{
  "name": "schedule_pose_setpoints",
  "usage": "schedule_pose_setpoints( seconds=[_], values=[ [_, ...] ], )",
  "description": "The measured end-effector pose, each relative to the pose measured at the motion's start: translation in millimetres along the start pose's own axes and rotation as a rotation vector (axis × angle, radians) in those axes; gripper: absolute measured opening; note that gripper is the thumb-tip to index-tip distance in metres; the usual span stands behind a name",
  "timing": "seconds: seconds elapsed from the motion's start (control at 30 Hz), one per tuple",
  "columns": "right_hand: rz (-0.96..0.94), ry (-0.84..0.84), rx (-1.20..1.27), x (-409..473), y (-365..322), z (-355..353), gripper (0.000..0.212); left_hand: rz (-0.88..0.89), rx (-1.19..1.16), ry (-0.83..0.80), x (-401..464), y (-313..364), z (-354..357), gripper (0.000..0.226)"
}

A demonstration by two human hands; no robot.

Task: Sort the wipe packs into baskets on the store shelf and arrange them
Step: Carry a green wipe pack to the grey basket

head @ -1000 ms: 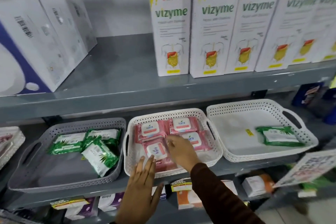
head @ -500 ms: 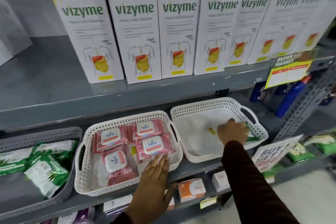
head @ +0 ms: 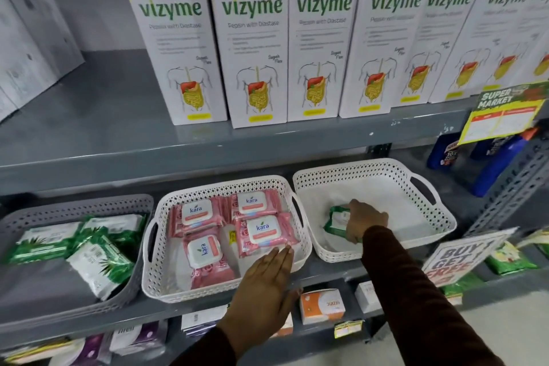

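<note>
While the grey shelf (head: 326, 272) carries three baskets along its front edge, the grey basket (head: 74, 208) at left holds green packs, the middle white basket (head: 225, 187) pink packs (head: 263, 232). Resting flat with fingers spread, the left hand (head: 267, 279) covers that basket's front rim; the right hand (head: 367, 220) clasps a green wipe pack (head: 337, 221) inside the right white basket (head: 386, 169).

— What sits on the grey middle shelf (head: 341, 272)?

— Three baskets in a row along its front edge: a grey basket (head: 89, 206) at the left end, a white basket (head: 154, 276) in the middle, just beside it, and a second white basket (head: 416, 175) toward the right end.

— And the shelf above (head: 118, 134)?

— White Vizyme boxes (head: 252, 38) stand upright side by side from its middle to its right end. Blurred white boxes (head: 29, 47) stand at its left end.
</note>
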State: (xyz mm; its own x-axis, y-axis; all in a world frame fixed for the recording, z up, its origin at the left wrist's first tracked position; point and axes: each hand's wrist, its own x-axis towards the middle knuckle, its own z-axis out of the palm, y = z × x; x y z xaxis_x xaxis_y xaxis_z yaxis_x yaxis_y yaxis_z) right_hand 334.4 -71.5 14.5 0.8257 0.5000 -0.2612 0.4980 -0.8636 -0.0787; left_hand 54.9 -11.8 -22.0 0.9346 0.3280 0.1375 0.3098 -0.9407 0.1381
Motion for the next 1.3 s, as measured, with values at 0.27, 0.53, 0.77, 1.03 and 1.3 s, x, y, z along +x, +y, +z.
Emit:
schedule_pose_setpoints(
  seconds=[0.27,0.53,0.77,1.03,1.3],
  values=[
    [-0.043,0.268,0.533,-38,-43,-33,0.053,-0.019,-0.021,0.068,-34,-43,-12,0.058],
    [-0.695,0.261,0.606,-122,-241,-13,0.053,-0.296,0.045,0.165,-110,-157,-49,0.062],
    [-0.888,0.008,0.4,-202,-397,34,0.084,-0.729,0.13,0.156,-226,-267,-75,0.071],
    [-0.957,-0.07,0.224,-241,-494,96,0.047,-0.681,0.164,0.18,-286,-325,-95,0.051],
    [-0.831,-0.001,0.385,-211,-472,79,0.036,-0.91,0.085,0.056,-259,-335,-117,0.038]
  ],
)
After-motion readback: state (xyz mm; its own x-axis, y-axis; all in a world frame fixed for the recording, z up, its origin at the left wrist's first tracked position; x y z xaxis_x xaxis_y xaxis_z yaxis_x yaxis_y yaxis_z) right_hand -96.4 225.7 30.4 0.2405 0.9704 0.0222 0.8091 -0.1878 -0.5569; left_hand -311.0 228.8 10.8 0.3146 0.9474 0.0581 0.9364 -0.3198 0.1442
